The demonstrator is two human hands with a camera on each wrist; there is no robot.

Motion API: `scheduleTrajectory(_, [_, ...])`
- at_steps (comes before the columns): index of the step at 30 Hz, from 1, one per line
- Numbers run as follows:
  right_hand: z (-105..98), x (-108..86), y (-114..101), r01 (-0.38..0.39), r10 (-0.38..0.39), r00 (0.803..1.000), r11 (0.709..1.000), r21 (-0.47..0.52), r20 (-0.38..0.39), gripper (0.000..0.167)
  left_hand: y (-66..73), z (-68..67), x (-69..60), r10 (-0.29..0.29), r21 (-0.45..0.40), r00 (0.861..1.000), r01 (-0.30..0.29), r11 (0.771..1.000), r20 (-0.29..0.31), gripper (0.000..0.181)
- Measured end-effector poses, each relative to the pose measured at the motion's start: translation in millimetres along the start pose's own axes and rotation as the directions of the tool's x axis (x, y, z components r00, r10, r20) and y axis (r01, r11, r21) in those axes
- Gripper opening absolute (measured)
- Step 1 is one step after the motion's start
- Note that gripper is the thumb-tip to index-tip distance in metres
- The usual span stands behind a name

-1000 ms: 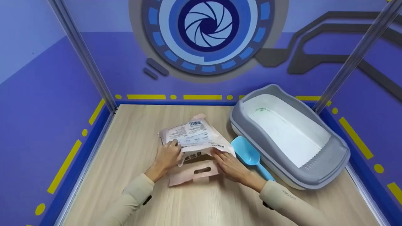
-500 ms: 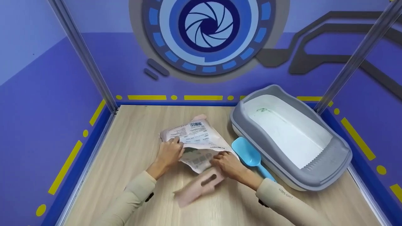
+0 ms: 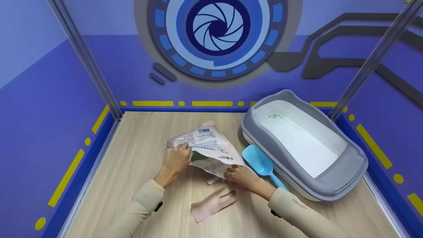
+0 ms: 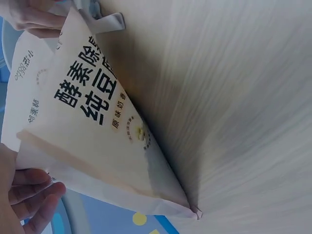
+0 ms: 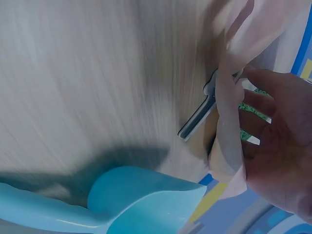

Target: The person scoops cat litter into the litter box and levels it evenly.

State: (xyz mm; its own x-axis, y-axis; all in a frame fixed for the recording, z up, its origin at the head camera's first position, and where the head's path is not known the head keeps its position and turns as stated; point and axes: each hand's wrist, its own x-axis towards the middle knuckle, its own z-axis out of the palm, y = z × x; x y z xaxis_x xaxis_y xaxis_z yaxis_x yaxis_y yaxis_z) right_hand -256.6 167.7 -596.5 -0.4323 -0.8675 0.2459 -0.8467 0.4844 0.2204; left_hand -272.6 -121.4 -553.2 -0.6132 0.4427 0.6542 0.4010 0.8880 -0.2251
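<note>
A pale pink printed bag (image 3: 205, 140) lies at mid-table, its near end spread into a gaping mouth. Green granules (image 3: 199, 157) show inside it. My left hand (image 3: 178, 158) grips the left side of the mouth; in the left wrist view its fingers (image 4: 36, 192) curl at the bag's edge. My right hand (image 3: 243, 177) pinches the right side of the mouth, as the right wrist view also shows. A pink strip with a handle slot (image 3: 211, 206) lies loose in front of the bag. By the right hand, a slim grey tool (image 5: 197, 117) lies partly hidden under the bag's edge.
A light blue scoop (image 3: 261, 162) lies to the right of the bag. Beyond it stands a grey-rimmed white litter box (image 3: 340, 175). Walls with metal posts (image 3: 96, 72) enclose the table's back and sides.
The strip has come down toward the table's front and lies separate. The bag's mouth has opened wider, showing the green contents. Both hands have stayed near its sides.
</note>
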Motion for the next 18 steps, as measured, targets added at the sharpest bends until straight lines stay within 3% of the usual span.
scheduleTrajectory(8, [-7,-9.5,3,-0.069,0.082,0.995,0.974,0.214,-0.055,0.016,4.9,-3.0,-1.3,0.016,-0.071,0.995,-0.009,0.997,0.101,0.024])
scheduleTrajectory(15, [-34,-35.7,1,-0.139,0.148,0.989,0.964,0.225,-0.024,0.032,7.5,-0.5,-8.8,0.007,-0.121,0.993,0.007,0.993,0.118,0.025])
scheduleTrajectory(18, [-45,-51.0,4,-0.242,0.264,0.961,0.947,0.213,-0.085,0.030,9.4,0.3,-8.3,0.006,-0.130,0.993,0.009,0.991,0.114,0.026])
